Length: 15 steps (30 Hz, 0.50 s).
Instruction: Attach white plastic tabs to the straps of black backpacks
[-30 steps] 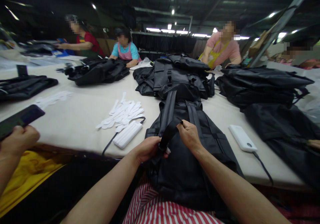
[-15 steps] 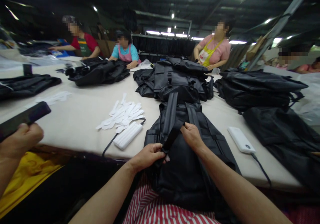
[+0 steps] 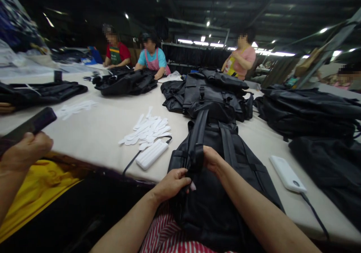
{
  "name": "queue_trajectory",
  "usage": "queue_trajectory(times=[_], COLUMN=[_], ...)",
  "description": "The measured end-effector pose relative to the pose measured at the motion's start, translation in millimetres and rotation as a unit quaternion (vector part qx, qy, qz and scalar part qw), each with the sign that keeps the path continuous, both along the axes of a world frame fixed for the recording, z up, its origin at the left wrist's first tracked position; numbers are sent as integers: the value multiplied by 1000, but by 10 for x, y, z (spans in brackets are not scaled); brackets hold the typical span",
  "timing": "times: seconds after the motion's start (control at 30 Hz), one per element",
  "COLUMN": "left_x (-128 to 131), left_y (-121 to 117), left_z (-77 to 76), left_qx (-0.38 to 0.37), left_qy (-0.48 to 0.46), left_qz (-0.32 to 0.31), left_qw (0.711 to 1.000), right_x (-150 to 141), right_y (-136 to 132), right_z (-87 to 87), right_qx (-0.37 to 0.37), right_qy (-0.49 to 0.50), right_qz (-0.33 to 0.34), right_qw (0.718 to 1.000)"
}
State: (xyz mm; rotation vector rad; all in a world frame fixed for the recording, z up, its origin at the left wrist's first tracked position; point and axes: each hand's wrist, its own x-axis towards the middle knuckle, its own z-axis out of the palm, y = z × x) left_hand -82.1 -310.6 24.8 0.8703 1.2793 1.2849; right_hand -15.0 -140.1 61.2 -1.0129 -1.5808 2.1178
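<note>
While the left hand [image 3: 172, 185] and the right hand [image 3: 213, 159] close on the black strap [image 3: 195, 159] of the backpack [image 3: 217, 215] at six o'clock, a slack pinch could let it slip.

Bag-making workshop, factory-style: long work table [image 3: 93, 129] runs on beyond the person's fingers [image 3: 210, 157], w/ black backpacks [image 3: 210, 95] stacked ahead of them, co-workers in aprons [image 3: 152, 59] along the far side past the fingertips, and strip lights [image 3: 194, 41] and steel roof beams [image 3: 197, 23] high above.
</note>
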Motion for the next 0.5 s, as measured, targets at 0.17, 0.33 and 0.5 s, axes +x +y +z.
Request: queue_trajectory(times=[0.17, 0.33, 0.5], left_x=[10, -12, 10], left_y=[8, 52, 49], left_z=[-79, -73, -19], left_qx=[-19, -21, -47], left_qy=[4, 6, 33], left_qz=[-6, 6, 23], left_qw=[1000, 1000, 998], right_x=[-172, -251, -49], right_y=[696, 975, 937], right_z=[404, 323, 78], right_qx=[156, 234, 261], right_qy=[10, -44, -107], right_qz=[-172, -179, -120], right_qw=[973, 954, 952])
